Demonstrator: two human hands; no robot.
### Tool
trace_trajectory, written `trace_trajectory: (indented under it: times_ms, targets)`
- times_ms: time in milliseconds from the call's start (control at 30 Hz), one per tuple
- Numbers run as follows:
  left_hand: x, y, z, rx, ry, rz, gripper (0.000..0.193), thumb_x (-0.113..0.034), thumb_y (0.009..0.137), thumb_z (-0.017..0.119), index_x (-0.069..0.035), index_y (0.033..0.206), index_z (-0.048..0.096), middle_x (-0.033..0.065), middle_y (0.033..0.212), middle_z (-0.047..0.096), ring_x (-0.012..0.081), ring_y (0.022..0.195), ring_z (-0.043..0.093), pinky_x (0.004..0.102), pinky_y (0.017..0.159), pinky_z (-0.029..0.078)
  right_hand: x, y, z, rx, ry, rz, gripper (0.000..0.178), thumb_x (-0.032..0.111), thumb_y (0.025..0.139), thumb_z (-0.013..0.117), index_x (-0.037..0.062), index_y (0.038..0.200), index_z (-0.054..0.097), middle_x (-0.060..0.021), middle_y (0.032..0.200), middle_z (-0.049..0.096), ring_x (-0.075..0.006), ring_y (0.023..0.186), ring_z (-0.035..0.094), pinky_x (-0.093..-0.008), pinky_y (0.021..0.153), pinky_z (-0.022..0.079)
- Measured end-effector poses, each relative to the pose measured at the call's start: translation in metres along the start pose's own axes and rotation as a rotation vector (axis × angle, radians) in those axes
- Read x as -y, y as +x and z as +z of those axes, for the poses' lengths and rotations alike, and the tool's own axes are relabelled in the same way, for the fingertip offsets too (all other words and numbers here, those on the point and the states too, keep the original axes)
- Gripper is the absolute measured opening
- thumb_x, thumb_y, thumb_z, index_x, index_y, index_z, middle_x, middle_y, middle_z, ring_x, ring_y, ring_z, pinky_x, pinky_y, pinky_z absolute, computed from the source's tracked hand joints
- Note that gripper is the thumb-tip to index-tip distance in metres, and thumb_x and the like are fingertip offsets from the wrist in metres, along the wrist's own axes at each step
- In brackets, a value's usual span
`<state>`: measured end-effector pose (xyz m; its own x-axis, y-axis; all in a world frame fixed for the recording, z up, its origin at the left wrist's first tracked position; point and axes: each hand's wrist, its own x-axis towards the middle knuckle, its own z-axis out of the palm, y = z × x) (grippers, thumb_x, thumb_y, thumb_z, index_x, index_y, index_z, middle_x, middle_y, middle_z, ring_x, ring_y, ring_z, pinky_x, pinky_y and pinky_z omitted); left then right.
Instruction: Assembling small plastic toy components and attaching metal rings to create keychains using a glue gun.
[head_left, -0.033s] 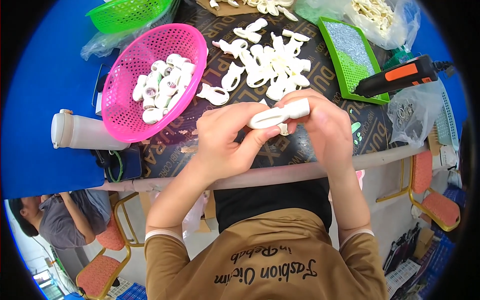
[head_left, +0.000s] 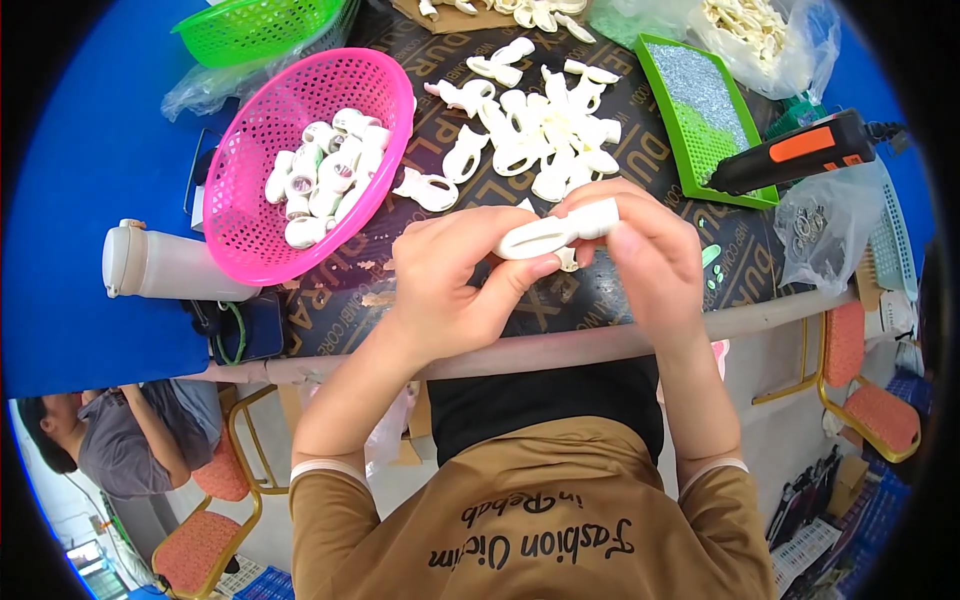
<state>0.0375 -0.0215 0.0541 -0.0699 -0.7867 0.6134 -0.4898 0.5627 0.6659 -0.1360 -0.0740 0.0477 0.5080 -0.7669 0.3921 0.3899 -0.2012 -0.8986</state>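
Between both hands, above the near part of the table, I hold a white plastic part (head_left: 560, 232) with a long slot at one end and a short tube at the other. My left hand (head_left: 450, 265) pinches the slotted end between thumb and fingers. My right hand (head_left: 650, 245) grips the tube end, its index finger lying behind it. Just beyond my hands lies a loose heap of similar white plastic parts (head_left: 545, 120). A pink basket (head_left: 225, 215) to the left holds several white pieces (head_left: 335, 170), some with dark round marks.
At the right a black and orange handheld tool (head_left: 800, 150) rests across a green tray (head_left: 690, 165) of silvery grains. A white flask (head_left: 170, 265) lies by the pink basket. Clear bags (head_left: 815, 235) sit at the right edge. A person (head_left: 140, 430) sits beside chairs at lower left.
My right thumb and fingers have shifted very slightly on the tube end. All else stays the same.
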Motion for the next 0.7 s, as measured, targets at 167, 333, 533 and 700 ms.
trace_trajectory:
  times_ms: [167,333,533,700]
  targets:
    - [0.002,-0.001,0.005,0.005,0.044,0.110,0.018,-0.010,0.071,0.071,-0.003,0.084,0.062,0.0091,0.066,0.060,0.0199,0.053,0.058,0.0277,0.049,0.045,-0.001,0.001,0.004,-0.029,-0.186,-0.062,0.014,0.004,0.087,0.051,-0.0063,0.080,0.058,-0.0082,0.086,0.057,-0.0095,0.070,0.050,-0.0225,0.063,0.040]
    - [0.001,-0.005,0.012,-0.002,0.227,0.239,0.021,-0.011,0.070,0.072,-0.003,0.086,0.062,0.0073,0.062,0.058,0.0220,0.050,0.056,0.0292,0.047,0.044,-0.013,0.008,0.008,-0.179,-0.002,0.152,0.029,0.015,0.091,0.048,-0.0035,0.072,0.059,-0.0054,0.073,0.057,-0.0076,0.065,0.048,-0.0212,0.057,0.036]
    - [0.004,-0.002,0.001,0.013,-0.536,-0.483,0.016,-0.013,0.083,0.064,0.002,0.087,0.062,0.0029,0.065,0.058,0.0063,0.049,0.051,0.0200,0.044,0.040,-0.018,0.010,0.000,-0.072,0.223,0.315,0.056,0.040,0.096,0.030,-0.0059,0.083,0.060,-0.0092,0.081,0.058,-0.0165,0.068,0.051,-0.0279,0.062,0.040]
    - [0.006,-0.002,-0.003,0.078,-0.691,-0.592,0.017,-0.016,0.086,0.059,0.001,0.088,0.061,0.0013,0.065,0.057,0.0028,0.049,0.047,0.0164,0.043,0.037,-0.011,0.004,0.012,-0.122,-0.144,0.110,0.020,0.014,0.088,0.055,-0.0018,0.076,0.060,0.0007,0.070,0.050,-0.0052,0.065,0.043,-0.0196,0.059,0.035]
